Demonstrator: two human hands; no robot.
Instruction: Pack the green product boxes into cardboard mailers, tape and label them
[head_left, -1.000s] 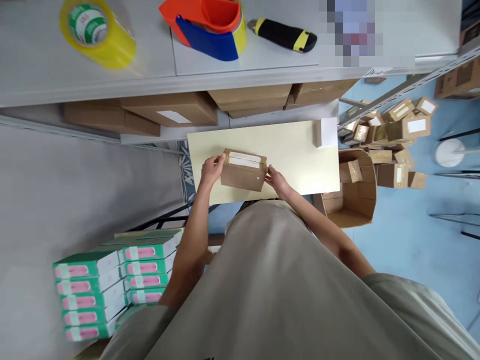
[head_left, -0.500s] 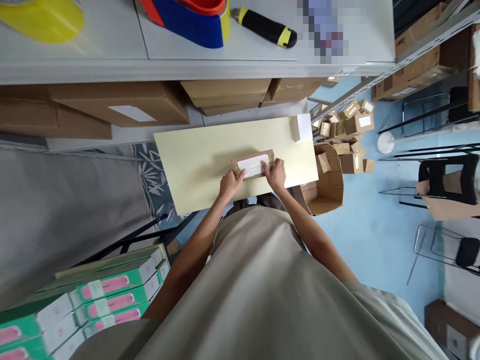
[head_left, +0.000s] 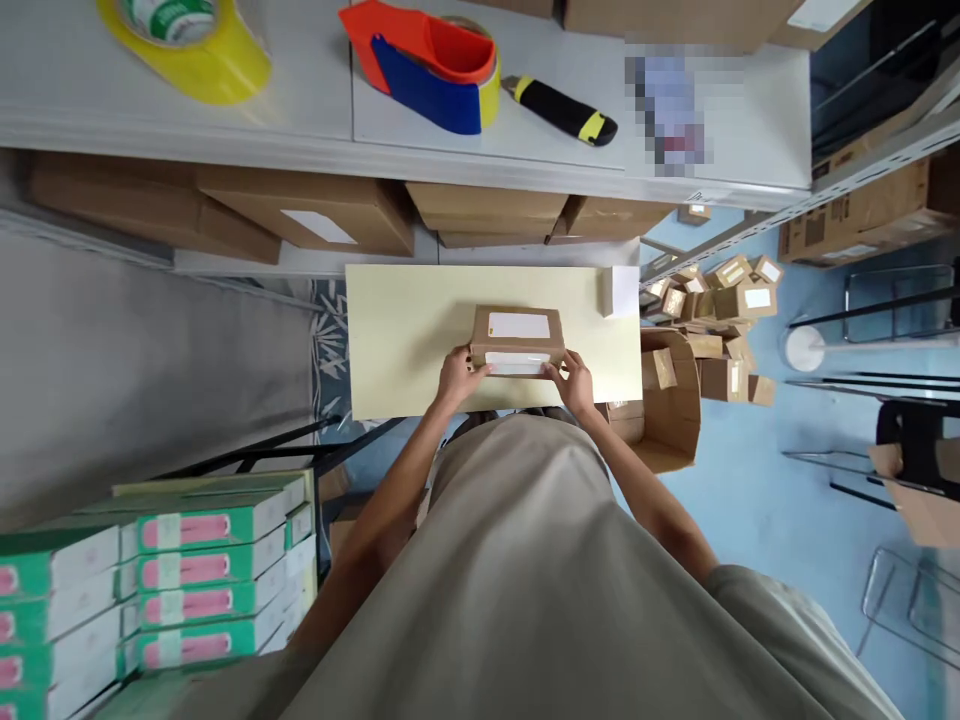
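Brown cardboard carton [head_left: 517,345]: smooth oblong, white labels [head_left: 519,325] on two faces, one facing the front edge
Place: over the cream bench [head_left: 405,300], nearer that edge
Long axis: parallel to it
Left hand [head_left: 457,378]: fingers partly closed, gripping the left end
Right hand [head_left: 573,383]: likewise, right end

The closed brown box [head_left: 517,342] bore white labels [head_left: 519,326] on two adjoining faces and was over the table [head_left: 386,310], roughly parallel to its long edges.
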